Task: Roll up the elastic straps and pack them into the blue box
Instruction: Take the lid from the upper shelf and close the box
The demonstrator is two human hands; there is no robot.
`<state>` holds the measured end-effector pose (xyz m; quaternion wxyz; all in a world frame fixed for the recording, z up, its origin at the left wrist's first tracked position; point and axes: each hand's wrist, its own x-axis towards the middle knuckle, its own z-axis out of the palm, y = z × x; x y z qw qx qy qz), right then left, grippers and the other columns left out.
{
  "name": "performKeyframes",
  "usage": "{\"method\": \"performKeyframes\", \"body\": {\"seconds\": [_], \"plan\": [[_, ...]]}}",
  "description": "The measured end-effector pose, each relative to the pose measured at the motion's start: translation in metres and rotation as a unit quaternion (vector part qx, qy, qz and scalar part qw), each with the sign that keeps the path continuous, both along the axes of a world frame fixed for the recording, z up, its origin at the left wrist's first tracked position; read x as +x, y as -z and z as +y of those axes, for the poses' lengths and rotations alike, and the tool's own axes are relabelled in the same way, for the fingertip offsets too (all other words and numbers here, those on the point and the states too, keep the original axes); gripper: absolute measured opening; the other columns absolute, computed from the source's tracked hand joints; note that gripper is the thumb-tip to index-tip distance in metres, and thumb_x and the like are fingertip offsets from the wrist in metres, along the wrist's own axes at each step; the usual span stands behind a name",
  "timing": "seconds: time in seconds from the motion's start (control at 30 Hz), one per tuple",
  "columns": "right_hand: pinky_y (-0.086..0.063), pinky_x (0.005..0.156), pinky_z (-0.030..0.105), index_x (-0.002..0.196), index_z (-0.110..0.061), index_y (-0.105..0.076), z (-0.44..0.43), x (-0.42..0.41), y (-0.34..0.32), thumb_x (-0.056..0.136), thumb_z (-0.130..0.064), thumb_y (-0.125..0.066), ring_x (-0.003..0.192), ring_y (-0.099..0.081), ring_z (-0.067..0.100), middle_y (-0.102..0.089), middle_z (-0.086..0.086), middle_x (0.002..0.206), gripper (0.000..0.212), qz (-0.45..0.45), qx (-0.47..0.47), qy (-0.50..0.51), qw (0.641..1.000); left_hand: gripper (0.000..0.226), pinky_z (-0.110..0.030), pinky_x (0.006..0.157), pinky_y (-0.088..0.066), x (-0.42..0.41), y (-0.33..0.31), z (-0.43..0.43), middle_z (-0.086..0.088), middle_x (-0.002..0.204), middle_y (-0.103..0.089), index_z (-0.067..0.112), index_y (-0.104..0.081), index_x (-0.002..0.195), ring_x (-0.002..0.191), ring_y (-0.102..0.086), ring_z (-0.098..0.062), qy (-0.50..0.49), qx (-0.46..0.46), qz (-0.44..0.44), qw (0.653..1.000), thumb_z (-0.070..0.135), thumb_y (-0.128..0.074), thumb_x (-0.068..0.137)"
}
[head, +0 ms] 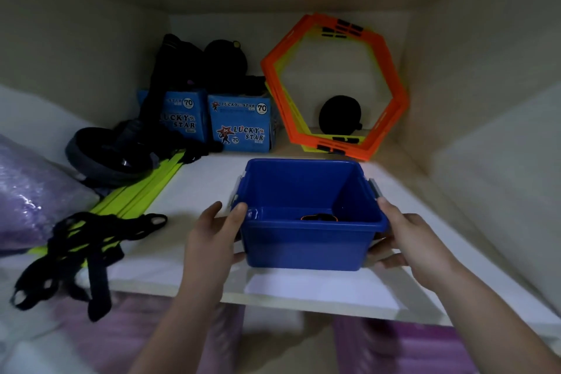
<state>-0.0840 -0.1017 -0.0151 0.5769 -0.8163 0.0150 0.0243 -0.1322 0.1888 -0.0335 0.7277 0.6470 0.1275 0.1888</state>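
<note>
An open blue box [306, 247] sits near the front edge of a white shelf [194, 179]. My left hand [217, 231] grips its left side, thumb over the rim. On the opposite side, my right hand [403, 238] holds the box the same way. A dark rolled strap with an orange edge [318, 217] lies on the box floor, mostly hidden by the front wall. A tangle of black elastic straps [82, 252] lies at the shelf's front left, partly hanging over the edge.
Neon-green flat bars [142, 188] lie under the straps. Behind them are a dark coiled belt [103, 155], two blue Lucky Star cartons [239, 121], and orange hexagon rings [334, 85] leaning on the back wall. A purple bag [27, 191] sits far left.
</note>
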Motion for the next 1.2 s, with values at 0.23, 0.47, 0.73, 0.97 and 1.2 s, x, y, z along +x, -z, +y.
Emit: {"method": "performKeyframes", "body": {"seconds": [0.23,0.47,0.73,0.97,1.2], "plan": [[-0.062,0.070,0.045,0.090,-0.010,-0.079,-0.003,-0.024,0.001,0.103,-0.057,-0.034,0.072,-0.077,0.035,-0.080,0.013,0.080,0.067,-0.001,0.001,0.010,1.000,0.073,-0.029,0.055,-0.060,-0.017,-0.003,0.001,0.009,0.109,-0.069,0.018,-0.040,0.151,0.098,-0.070,-0.017,0.016,0.051,0.007,0.999,0.049,-0.065,0.090],[-0.063,0.070,0.049,0.086,-0.012,-0.080,-0.001,-0.030,0.000,0.102,-0.056,-0.036,0.069,-0.076,0.036,-0.079,0.012,0.078,0.065,-0.013,0.014,0.032,0.999,0.076,-0.044,0.067,-0.064,-0.018,-0.002,0.007,0.011,0.102,-0.071,0.026,-0.053,0.137,0.087,-0.073,-0.011,-0.019,0.183,0.003,0.983,0.074,-0.056,0.077],[-0.063,0.078,0.050,0.094,-0.017,-0.074,-0.021,-0.030,-0.023,0.098,-0.055,-0.050,0.076,-0.075,0.025,-0.077,0.003,0.089,0.045,-0.094,-0.079,0.104,0.987,0.063,-0.030,0.063,-0.045,-0.017,-0.030,0.029,0.007,0.092,-0.065,0.027,-0.056,0.129,0.082,-0.063,-0.008,-0.077,0.367,0.012,0.927,0.071,-0.047,0.086],[-0.052,0.076,0.024,0.121,-0.033,-0.066,-0.005,-0.035,-0.077,0.091,-0.046,-0.065,0.097,-0.065,-0.001,-0.068,-0.017,0.111,0.032,-0.305,-0.184,0.071,0.932,0.045,-0.037,0.074,-0.054,-0.016,-0.101,0.020,0.015,0.092,-0.060,0.037,-0.059,0.117,0.089,-0.057,-0.005,-0.047,0.492,-0.052,0.868,0.069,-0.049,0.087],[-0.038,0.095,0.004,0.135,-0.036,-0.058,0.009,-0.059,-0.151,0.091,-0.057,-0.059,0.123,-0.050,-0.008,-0.055,-0.024,0.129,0.049,-0.480,-0.265,-0.015,0.836,0.032,-0.025,0.082,-0.048,-0.034,-0.172,-0.014,0.024,0.098,-0.052,0.042,-0.059,0.105,0.102,-0.046,0.000,-0.020,0.612,-0.236,0.755,0.065,-0.043,0.089]]}}
